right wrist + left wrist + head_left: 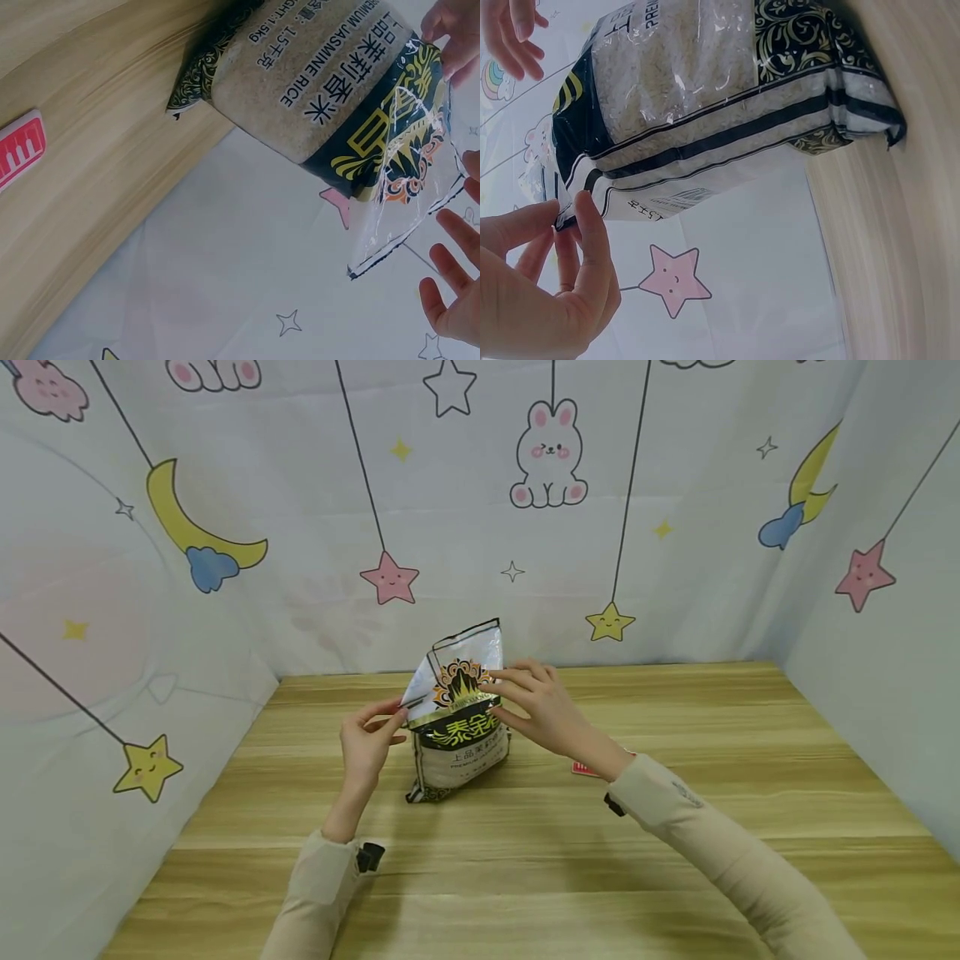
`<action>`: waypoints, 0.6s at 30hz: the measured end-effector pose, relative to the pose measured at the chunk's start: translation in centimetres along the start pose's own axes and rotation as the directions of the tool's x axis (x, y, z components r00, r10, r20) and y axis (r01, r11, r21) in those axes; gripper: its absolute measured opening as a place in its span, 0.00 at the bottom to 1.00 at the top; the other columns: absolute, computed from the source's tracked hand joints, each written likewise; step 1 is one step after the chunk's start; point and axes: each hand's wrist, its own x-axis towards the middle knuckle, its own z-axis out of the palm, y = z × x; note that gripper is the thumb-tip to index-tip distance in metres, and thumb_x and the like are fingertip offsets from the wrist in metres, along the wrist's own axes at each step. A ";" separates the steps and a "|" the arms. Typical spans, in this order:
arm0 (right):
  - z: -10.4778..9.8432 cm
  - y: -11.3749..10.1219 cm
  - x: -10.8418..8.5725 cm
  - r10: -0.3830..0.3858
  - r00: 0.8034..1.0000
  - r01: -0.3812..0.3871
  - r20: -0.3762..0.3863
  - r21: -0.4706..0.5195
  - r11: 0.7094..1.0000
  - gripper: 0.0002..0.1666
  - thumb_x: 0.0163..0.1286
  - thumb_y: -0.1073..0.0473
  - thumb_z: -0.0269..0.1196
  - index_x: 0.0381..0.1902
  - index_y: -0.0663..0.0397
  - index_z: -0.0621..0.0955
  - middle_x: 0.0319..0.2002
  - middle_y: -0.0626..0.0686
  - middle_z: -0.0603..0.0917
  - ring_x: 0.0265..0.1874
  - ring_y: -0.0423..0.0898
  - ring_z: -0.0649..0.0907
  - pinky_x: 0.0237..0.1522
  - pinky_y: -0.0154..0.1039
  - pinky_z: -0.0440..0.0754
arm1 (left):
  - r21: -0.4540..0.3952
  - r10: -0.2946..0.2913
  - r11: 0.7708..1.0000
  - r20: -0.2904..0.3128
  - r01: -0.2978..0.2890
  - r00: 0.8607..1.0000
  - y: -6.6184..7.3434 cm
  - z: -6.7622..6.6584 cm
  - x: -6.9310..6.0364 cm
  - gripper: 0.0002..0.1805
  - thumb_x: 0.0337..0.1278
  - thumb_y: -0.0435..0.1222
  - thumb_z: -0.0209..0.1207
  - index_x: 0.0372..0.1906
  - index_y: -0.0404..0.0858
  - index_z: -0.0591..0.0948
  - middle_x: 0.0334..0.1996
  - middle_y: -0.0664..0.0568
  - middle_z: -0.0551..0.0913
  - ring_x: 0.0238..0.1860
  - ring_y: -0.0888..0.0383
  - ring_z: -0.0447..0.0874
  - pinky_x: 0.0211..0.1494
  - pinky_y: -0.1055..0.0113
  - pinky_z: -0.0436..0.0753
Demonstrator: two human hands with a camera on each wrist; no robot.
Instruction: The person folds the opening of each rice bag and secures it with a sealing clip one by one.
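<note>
A bag of jasmine rice [461,752] stands upright on the table, its clear upper part slack and leaning over at the top. My left hand [365,745] pinches the bag's left side edge between thumb and index finger, as the left wrist view shows closely. To the right of the bag's top, my right hand [542,706] has its fingers spread and extended. In the right wrist view the right hand [457,277] is partly cut off by the frame, its visible fingers apart beside the clear plastic. Whether any fingertip touches the bag cannot be told.
A small red and white flat piece [21,150] lies on the wooden table [480,893], partly hidden behind my right wrist in the head view. Behind the table and at both sides hangs a white curtain [315,510] printed with stars, moons and rabbits.
</note>
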 end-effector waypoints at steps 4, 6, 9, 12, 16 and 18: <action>-0.4 0.1 -0.9 0.004 1.000 -0.004 0.001 0.000 1.000 0.22 0.51 0.59 0.67 0.46 0.48 0.80 0.48 0.53 0.80 0.48 0.49 0.73 0.45 0.48 0.70 | 0.003 -0.003 1.000 0.000 0.003 1.000 0.0 0.1 0.0 0.13 0.47 0.26 0.60 0.41 0.26 0.80 0.25 0.58 0.77 0.24 0.66 0.80 0.24 0.73 0.83; -0.6 0.3 -1.3 0.005 1.000 -0.005 0.007 0.002 1.000 0.21 0.51 0.59 0.67 0.46 0.49 0.80 0.48 0.54 0.80 0.48 0.50 0.73 0.46 0.50 0.71 | -0.004 -0.004 1.000 -0.002 0.004 1.000 0.0 0.1 0.0 0.13 0.46 0.26 0.61 0.41 0.26 0.80 0.25 0.57 0.78 0.23 0.66 0.80 0.24 0.73 0.83; -0.8 0.5 -2.0 0.019 1.000 -0.019 0.023 0.006 1.000 0.21 0.52 0.57 0.67 0.46 0.49 0.80 0.48 0.53 0.80 0.48 0.51 0.74 0.47 0.51 0.71 | -0.018 0.002 1.000 -0.002 -0.002 1.000 -0.1 0.1 0.0 0.13 0.46 0.25 0.61 0.41 0.25 0.80 0.25 0.57 0.78 0.22 0.67 0.80 0.23 0.73 0.83; -1.1 0.6 -2.6 0.038 0.999 -0.038 0.037 0.000 0.999 0.21 0.53 0.56 0.66 0.47 0.48 0.79 0.49 0.52 0.80 0.49 0.52 0.74 0.48 0.52 0.71 | -0.021 0.009 1.000 -0.001 -0.009 1.000 -0.1 0.1 0.0 0.13 0.46 0.25 0.60 0.41 0.25 0.80 0.25 0.55 0.79 0.22 0.67 0.79 0.23 0.73 0.82; -1.6 0.7 -3.2 0.066 0.997 -0.066 0.039 -0.004 0.998 0.21 0.53 0.57 0.66 0.48 0.47 0.79 0.49 0.52 0.80 0.49 0.53 0.74 0.48 0.52 0.71 | -0.012 0.012 1.000 -0.003 -0.012 1.000 -0.1 0.1 0.0 0.13 0.46 0.25 0.61 0.41 0.25 0.80 0.26 0.52 0.79 0.22 0.67 0.79 0.23 0.73 0.82; -1.8 0.8 -3.4 0.074 0.997 -0.074 0.033 -0.003 0.997 0.21 0.52 0.57 0.66 0.47 0.47 0.79 0.49 0.53 0.80 0.49 0.53 0.74 0.48 0.53 0.71 | -0.007 0.012 1.000 -0.003 -0.012 1.000 -0.1 0.1 0.0 0.13 0.46 0.26 0.61 0.41 0.25 0.80 0.26 0.53 0.78 0.22 0.67 0.79 0.23 0.74 0.82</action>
